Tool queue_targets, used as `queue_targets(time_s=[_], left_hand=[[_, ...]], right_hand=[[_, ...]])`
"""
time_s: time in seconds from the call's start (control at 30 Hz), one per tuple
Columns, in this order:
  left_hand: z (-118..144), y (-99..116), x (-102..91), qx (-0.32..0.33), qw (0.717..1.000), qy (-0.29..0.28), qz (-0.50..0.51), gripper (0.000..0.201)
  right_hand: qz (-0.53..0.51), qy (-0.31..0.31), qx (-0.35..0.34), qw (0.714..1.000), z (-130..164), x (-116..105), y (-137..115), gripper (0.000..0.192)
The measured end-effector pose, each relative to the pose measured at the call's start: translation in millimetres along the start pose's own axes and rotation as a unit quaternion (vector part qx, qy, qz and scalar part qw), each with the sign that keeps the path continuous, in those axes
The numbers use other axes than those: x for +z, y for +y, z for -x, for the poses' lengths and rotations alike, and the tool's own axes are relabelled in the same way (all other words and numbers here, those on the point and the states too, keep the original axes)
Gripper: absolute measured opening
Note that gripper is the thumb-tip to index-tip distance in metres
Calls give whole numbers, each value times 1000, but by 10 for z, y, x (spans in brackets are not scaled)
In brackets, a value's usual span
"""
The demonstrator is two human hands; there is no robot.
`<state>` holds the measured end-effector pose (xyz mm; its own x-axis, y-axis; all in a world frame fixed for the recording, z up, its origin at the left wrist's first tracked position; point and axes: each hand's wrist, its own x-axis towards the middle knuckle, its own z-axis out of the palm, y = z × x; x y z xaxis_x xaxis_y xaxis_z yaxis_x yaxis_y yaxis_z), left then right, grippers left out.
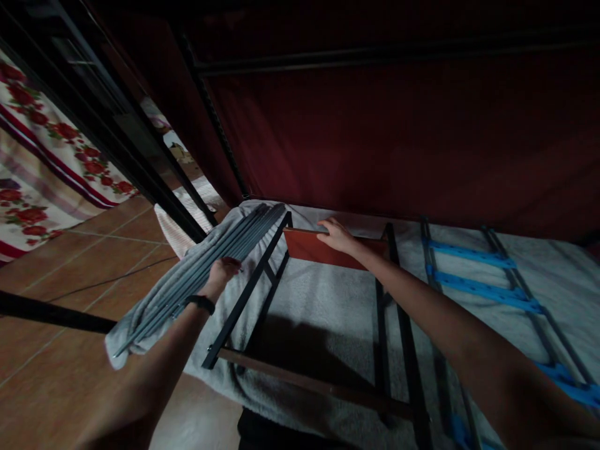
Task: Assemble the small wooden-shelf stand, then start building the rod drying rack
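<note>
My right hand [338,236] grips the top edge of a reddish-brown wooden board [307,245], thumb on the near face and fingers over the top. The board spans the far end of a dark metal frame [244,297], between its two sides. A second brown board [323,384] joins the frame's near end, and a bolt head shows at its left corner. My left hand [224,270], with a dark band on the wrist, is closed just left of the frame's left side. Its fingertips pinch something small that I cannot make out.
Grey metal tubes [234,247] lie bundled on the left of the blanket-covered bed [323,306]. A rack with blue crosspieces [487,287] lies at the right. Dark bed posts [187,219] rise at the left, and a dark red curtain [375,144] hangs behind.
</note>
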<state>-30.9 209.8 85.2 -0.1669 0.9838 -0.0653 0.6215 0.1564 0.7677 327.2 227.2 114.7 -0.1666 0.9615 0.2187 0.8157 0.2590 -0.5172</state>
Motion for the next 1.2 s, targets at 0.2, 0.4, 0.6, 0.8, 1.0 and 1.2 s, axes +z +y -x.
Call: queue_targets(time_s=[0.2,0.4,0.6,0.8,1.0,1.2], left_hand=[[-81,643,-68,28,989,21,142,12],[120,1456,399,78,960,-88,255,19],[403,2044,1104,13,922,-229,312,15],[698,2356,1738,-2,874,-296,385,14],[932,2434,2196,91,874,-328,347,7],[764,2447,2365,402,901,-158,34,24]], right_hand=[[-59,-31,99,993,22,-133,108,39],[-16,2,66,998,272,-314,159,42],[-117,65,39,990,524,-536,250,41],[-306,112,48,944,988,-635,414,30],[-356,200,113,906,1334,-674,671,22],[-402,303,203,840,1577,-710,1032,30]])
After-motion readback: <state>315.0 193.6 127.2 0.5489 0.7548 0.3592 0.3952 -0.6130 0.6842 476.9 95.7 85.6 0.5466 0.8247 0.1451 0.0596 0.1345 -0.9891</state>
